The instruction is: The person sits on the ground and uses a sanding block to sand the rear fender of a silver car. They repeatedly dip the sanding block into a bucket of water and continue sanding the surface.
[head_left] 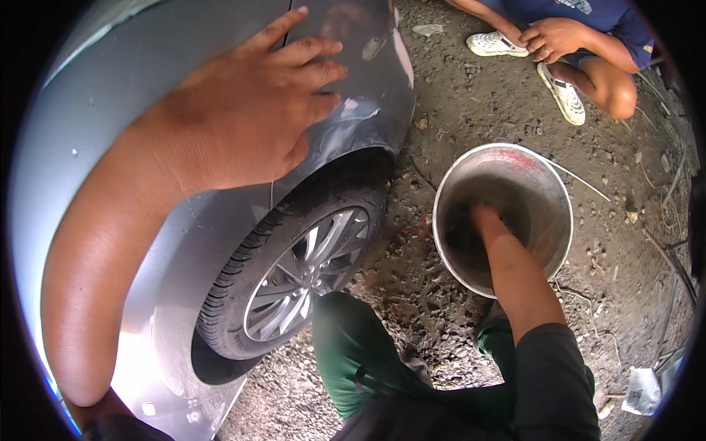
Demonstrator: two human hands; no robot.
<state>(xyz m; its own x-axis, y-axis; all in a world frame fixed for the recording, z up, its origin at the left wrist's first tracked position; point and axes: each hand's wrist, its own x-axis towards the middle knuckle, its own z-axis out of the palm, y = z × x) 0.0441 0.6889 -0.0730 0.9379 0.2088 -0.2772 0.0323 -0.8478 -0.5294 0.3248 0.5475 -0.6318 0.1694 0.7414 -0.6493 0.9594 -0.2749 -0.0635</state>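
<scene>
My left hand [254,110] lies on the grey car's body panel [176,242], above the front of the wheel arch, with its fingers spread and nothing in them. Pale scuffed patches [357,110] mark the paint just beyond the fingertips. My right arm reaches down into a round metal bucket [548,184] on the ground, where dark, murky water seems to lie. Only the wrist and back part of my right hand [484,214] show there; its fingers are hidden, and so is anything they hold. Red smears colour the inside of the bucket's far rim.
The car's wheel [309,272], with a black tyre and silver spokes, stands left of the bucket. Another person in white shoes [562,94] squats at the far right, hands together. Beside the bucket lies a thin pale rod [581,181]. Gravel and dirt cover the ground [412,309].
</scene>
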